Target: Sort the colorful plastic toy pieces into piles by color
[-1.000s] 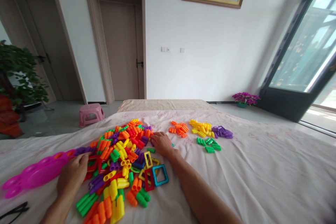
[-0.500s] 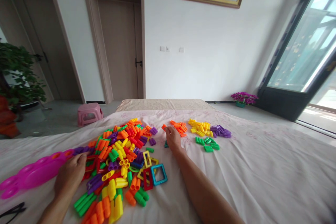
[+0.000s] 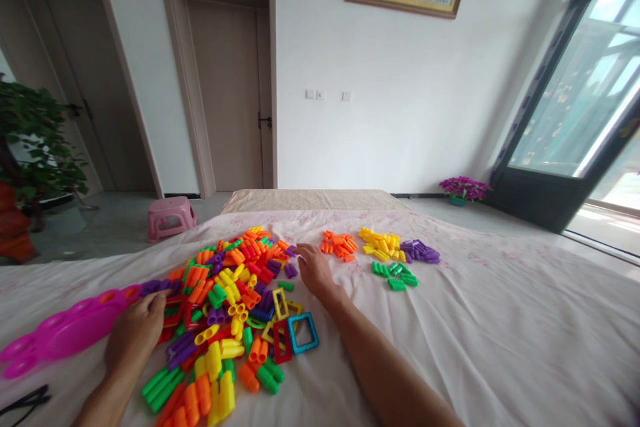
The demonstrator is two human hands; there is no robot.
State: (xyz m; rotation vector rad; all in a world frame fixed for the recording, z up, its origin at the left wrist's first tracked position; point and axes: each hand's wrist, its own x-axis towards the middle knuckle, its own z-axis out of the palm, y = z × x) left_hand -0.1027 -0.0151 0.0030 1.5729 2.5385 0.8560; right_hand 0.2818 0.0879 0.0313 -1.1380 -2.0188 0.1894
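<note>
My right hand (image 3: 316, 271) reaches to the right edge of a large mixed heap of plastic tube blocks (image 3: 235, 280). Its fingers are stretched out, with the tips beside a purple block (image 3: 291, 251); I see nothing held in them. At the heap's left side my left hand (image 3: 136, 325) rests with curled fingers, close to purple blocks and a red frame piece (image 3: 173, 313). What those fingers hold, if anything, is hidden. To the right of my right hand lies a small pile of orange blocks (image 3: 338, 245).
Sorted piles of yellow blocks (image 3: 383, 244), purple blocks (image 3: 421, 251) and green blocks (image 3: 396, 273) lie to the right on the cloth (image 3: 475, 340). A blue square frame (image 3: 315, 332) lies at the heap's front right. A pink tray (image 3: 70, 330) and black glasses (image 3: 25, 403) are at left.
My right hand has moved left from the orange pile to the heap's edge. The orange block at its fingertips is no longer there. My left hand has stayed in place.
</note>
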